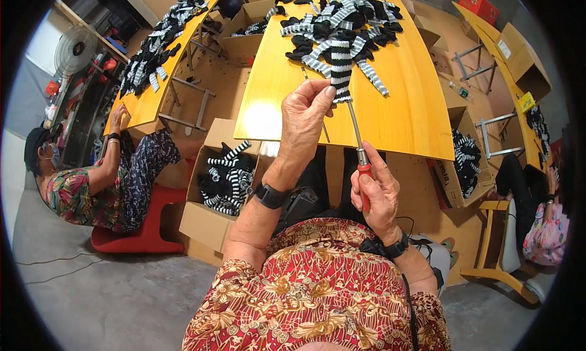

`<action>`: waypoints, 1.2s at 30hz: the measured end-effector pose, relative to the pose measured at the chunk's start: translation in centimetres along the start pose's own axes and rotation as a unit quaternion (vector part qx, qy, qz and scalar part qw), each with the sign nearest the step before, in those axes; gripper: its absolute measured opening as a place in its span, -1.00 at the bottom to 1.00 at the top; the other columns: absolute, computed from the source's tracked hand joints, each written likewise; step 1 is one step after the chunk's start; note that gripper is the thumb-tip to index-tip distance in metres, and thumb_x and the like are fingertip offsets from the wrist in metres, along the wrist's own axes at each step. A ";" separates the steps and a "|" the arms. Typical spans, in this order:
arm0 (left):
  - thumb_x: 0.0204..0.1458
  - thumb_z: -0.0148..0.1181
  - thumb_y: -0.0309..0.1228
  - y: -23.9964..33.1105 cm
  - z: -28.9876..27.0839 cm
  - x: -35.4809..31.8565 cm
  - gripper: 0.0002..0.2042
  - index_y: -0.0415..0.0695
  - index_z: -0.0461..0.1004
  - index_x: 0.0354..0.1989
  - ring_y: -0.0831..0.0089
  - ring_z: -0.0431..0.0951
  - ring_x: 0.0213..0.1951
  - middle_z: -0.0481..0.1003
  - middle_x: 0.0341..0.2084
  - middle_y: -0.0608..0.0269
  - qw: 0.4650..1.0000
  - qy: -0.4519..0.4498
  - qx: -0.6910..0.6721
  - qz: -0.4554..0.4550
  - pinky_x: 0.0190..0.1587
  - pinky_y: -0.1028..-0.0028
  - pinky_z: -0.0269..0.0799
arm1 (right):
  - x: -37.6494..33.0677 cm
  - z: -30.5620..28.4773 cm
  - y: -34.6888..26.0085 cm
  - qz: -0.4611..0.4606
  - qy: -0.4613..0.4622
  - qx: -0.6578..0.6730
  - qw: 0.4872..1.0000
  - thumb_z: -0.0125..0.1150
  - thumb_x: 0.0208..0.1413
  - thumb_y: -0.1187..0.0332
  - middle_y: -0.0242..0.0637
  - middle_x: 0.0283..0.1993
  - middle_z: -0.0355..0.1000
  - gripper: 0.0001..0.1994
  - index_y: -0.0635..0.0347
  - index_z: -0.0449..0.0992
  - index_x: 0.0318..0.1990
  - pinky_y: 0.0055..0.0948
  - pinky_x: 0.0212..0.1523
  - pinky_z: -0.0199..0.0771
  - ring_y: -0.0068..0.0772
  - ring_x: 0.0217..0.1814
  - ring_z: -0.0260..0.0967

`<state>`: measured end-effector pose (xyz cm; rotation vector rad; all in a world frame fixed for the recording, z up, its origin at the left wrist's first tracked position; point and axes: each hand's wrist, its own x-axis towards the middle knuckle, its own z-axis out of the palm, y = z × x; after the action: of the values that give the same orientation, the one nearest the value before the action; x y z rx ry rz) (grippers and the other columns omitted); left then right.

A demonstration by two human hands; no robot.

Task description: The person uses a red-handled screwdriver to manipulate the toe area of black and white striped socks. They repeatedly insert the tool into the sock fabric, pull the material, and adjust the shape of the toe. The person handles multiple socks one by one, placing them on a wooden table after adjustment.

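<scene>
My left hand (309,110) pinches a black-and-white striped knitted piece (342,70) between thumb and fingers, close to its lower edge. The piece stretches up from my hand toward a pile of similar knitwear (342,21), black with grey-white stripes; its upper end merges with the pile. In my right hand (378,195) is a screwdriver-like tool (365,174) with a red handle and a long thin metal shaft. The index finger lies along the handle. The shaft's tip reaches the lower edge of the striped piece; whether it goes inside cannot be made out.
The yellow table (415,119) lies ahead, with a thin dark rod (326,131) near its front edge. Cardboard boxes of striped knitwear stand left (207,229) and right (455,192). A person (91,186) sits at the left table (149,110); another person (543,229) sits at right.
</scene>
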<state>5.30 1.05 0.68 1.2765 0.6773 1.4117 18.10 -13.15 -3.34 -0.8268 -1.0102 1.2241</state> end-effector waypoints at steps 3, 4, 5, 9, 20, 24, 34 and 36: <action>0.16 0.17 -0.42 -0.2 0.0 -0.6 -0.85 -0.28 0.50 -0.26 0.69 0.37 -0.51 0.46 -0.52 0.40 0.999 -0.006 0.032 0.005 -0.45 0.65 0.33 | 0.2 0.3 -0.1 0.003 0.003 -0.012 1.000 -0.06 0.25 0.42 -0.46 -0.48 0.26 -0.52 0.14 0.18 0.34 -0.72 -0.59 0.16 -0.76 -0.61 0.10; 0.15 0.18 -0.42 -0.1 -0.1 -0.6 -0.84 -0.28 0.50 -0.26 0.69 0.37 -0.51 0.46 -0.52 0.40 0.999 -0.005 0.036 0.009 -0.45 0.65 0.33 | 0.4 0.3 -0.1 0.002 0.005 -0.021 1.000 -0.04 0.23 0.44 -0.45 -0.46 0.28 -0.52 0.15 0.21 0.32 -0.71 -0.58 0.19 -0.75 -0.60 0.12; 0.15 0.18 -0.41 0.0 -0.2 -0.7 -0.84 -0.28 0.50 -0.26 0.69 0.38 -0.51 0.46 -0.52 0.40 0.999 -0.003 0.039 0.012 -0.46 0.64 0.33 | 0.5 0.3 -0.1 0.002 0.005 -0.030 1.000 -0.02 0.21 0.46 -0.44 -0.45 0.30 -0.52 0.17 0.24 0.31 -0.71 -0.56 0.21 -0.75 -0.59 0.14; 0.14 0.21 -0.39 1.7 -2.3 -0.5 -0.82 -0.27 0.50 -0.24 0.68 0.41 -0.46 0.46 -0.51 0.40 0.997 -0.071 0.023 -0.011 -0.40 0.62 0.37 | 1.0 -1.6 -1.0 -0.053 -0.004 -0.214 0.975 0.05 0.10 0.55 -0.39 -0.33 0.41 -0.54 0.24 0.36 0.21 -0.64 -0.41 0.33 -0.64 -0.47 0.26; 0.26 -0.05 -0.17 4.0 -3.0 2.3 -0.62 -0.21 0.30 0.07 0.34 0.55 -0.12 0.50 -0.24 0.13 0.923 -0.078 -0.375 -0.036 -0.05 0.33 0.55 | 2.1 -0.5 -1.6 -0.185 -0.100 -0.342 0.916 0.06 0.02 0.61 -0.22 -0.41 0.34 -0.50 0.30 0.36 0.20 -0.51 -0.40 0.32 -0.46 -0.46 0.25; 0.26 -0.05 -0.20 3.3 -3.6 3.1 -0.67 -0.21 0.33 0.02 0.31 0.55 -0.11 0.50 -0.20 0.12 0.886 0.011 -0.458 -0.077 -0.06 0.34 0.57 | 1.3 -0.4 -1.4 -0.161 -0.100 -0.340 0.921 0.05 0.03 0.60 -0.12 -0.25 0.45 -0.50 0.31 0.35 0.21 -0.50 -0.30 0.38 -0.43 -0.38 0.33; 0.26 -0.04 -0.24 2.5 -3.6 3.4 -0.67 -0.25 0.32 0.02 0.38 0.53 -0.16 0.44 -0.17 0.13 0.875 -0.046 -0.477 -0.069 -0.21 0.49 0.56 | 1.4 -0.6 -1.2 -0.069 -0.087 -0.273 0.956 0.07 0.07 0.53 -0.10 -0.11 0.49 -0.53 0.32 0.35 0.20 -0.52 -0.19 0.40 -0.45 -0.30 0.37; 0.26 -0.04 -0.26 2.4 -4.1 3.7 -0.69 -0.25 0.33 0.02 0.40 0.52 -0.18 0.43 -0.18 0.14 0.847 -0.041 -0.523 -0.089 -0.22 0.50 0.55 | 1.5 -0.8 -1.9 -0.052 -0.099 -0.285 0.952 0.07 0.06 0.54 -0.12 -0.13 0.49 -0.52 0.32 0.36 0.20 -0.52 -0.22 0.40 -0.46 -0.32 0.36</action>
<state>1.21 4.79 3.03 0.3744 -0.0932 1.2464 19.59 -11.99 -1.66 -1.0883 -1.5942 0.9411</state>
